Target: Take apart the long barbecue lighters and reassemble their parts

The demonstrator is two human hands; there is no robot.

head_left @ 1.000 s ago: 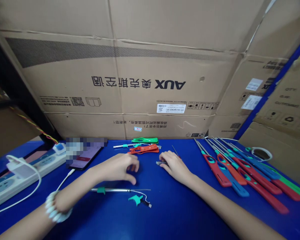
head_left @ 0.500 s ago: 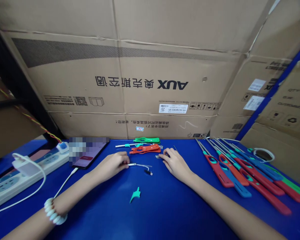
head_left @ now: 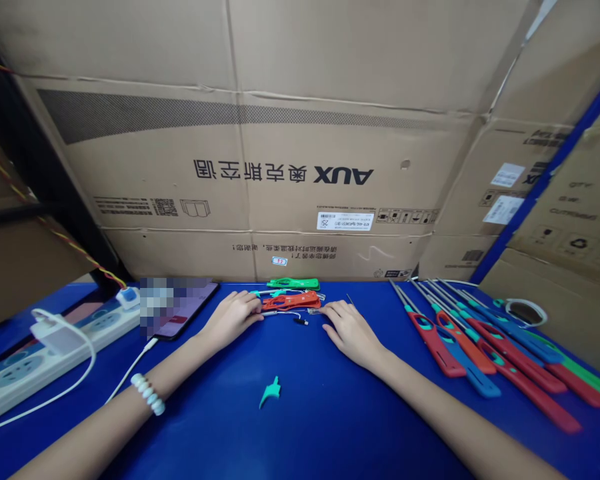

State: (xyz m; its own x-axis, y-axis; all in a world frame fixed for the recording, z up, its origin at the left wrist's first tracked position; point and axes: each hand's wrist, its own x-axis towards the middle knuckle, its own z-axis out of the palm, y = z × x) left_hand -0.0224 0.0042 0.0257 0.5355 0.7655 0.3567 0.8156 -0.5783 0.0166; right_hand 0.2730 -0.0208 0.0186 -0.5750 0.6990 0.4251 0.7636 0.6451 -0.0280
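Note:
My left hand (head_left: pixel 236 316) is closed on the end of a thin metal lighter tube (head_left: pixel 270 313). From it runs a pale wire to a small black igniter piece (head_left: pixel 301 321). My right hand (head_left: pixel 349 328) has curled fingers beside a small shiny metal piece (head_left: pixel 313 311); what lies under them is hidden. Between and behind the hands lie an orange lighter handle shell (head_left: pixel 295 300) and a green handle shell (head_left: pixel 300 283), with a metal rod partly hidden between them. A teal trigger (head_left: pixel 271 392) lies nearer me on the blue table (head_left: pixel 310 427).
Several long-nosed lighters (head_left: pixel 485 347) in red, blue, orange and green lie at the right. A phone (head_left: pixel 185 313) and a white power strip (head_left: pixel 55 350) with a charger and cables occupy the left. A cardboard wall (head_left: pixel 280 133) stands behind, and a roll of tape (head_left: pixel 527 311) sits at the back right.
My left hand has moved away from me with the metal tube, which now lies close to the orange shell. The black piece moved back with it. My right hand has hardly moved.

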